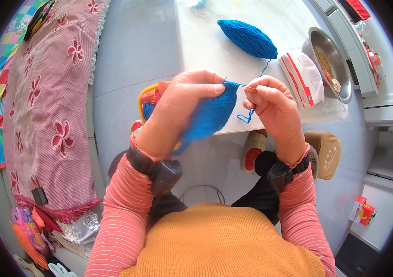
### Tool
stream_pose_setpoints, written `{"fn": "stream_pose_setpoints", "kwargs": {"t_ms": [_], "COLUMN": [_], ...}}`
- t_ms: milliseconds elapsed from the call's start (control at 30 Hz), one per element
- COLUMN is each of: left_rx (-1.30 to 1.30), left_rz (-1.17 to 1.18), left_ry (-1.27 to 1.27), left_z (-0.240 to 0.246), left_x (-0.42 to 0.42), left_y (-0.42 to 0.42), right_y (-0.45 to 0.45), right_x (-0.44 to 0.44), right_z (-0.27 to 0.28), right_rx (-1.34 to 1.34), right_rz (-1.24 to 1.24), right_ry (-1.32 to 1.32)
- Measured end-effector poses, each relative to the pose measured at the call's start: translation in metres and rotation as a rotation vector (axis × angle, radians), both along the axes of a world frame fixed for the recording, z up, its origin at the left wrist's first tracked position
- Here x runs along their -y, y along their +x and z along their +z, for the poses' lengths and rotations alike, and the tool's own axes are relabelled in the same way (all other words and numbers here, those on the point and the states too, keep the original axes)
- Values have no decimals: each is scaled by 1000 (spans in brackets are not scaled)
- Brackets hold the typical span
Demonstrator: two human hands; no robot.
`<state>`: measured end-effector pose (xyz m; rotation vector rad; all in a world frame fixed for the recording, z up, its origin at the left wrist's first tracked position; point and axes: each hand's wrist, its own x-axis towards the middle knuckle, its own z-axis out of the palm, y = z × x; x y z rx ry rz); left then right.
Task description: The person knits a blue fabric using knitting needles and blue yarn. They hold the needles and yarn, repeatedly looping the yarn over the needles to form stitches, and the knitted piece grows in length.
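Note:
My left hand (191, 98) grips a blue knitted piece (213, 112) near its top edge, with a needle tip poking up beside the thumb. The lower part of the knitting hangs blurred below that hand. Between thumb and fingers, my right hand (274, 104) pinches a thin knitting needle (300, 101), which runs through the blue stitches at the top edge. Blue yarn (248, 117) loops below the right fingers. On the white table beyond my hands lies a blue yarn skein (248, 39), a strand trailing from it towards my right hand.
A white and red paper packet (302, 78) lies beside a steel bowl (341, 65) on the right of the table (196, 41). A yellow-rimmed basket (141, 100) with yarn stands behind my left hand. Left is a sofa with a pink cover (47, 114); a tan stool (328, 155) stands right.

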<state>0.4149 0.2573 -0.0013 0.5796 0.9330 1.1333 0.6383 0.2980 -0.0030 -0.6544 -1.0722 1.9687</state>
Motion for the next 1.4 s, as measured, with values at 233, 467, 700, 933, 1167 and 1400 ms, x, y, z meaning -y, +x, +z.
{"fn": "stream_pose_setpoints", "kwargs": {"t_ms": [233, 467, 700, 933, 1167, 1400], "left_rx": [-71, 187, 62, 50, 50, 87], "left_rz": [-149, -92, -154, 19, 28, 0], "left_ry": [23, 14, 107, 53, 13, 9], "left_z": [-2, 0, -2, 5, 5, 5], "left_x": [-1, 6, 11, 14, 10, 8], "left_y": [4, 2, 7, 10, 10, 11], "right_y": [0, -6, -7, -13, -16, -22], "right_x": [0, 0, -1, 3, 4, 12], "right_z": [-3, 0, 4, 6, 9, -1], "right_rx": [1, 60, 209, 436, 570, 398], "right_rz": [120, -131, -162, -246, -283, -286], "right_ry": [-53, 101, 433, 900, 1157, 890]}}
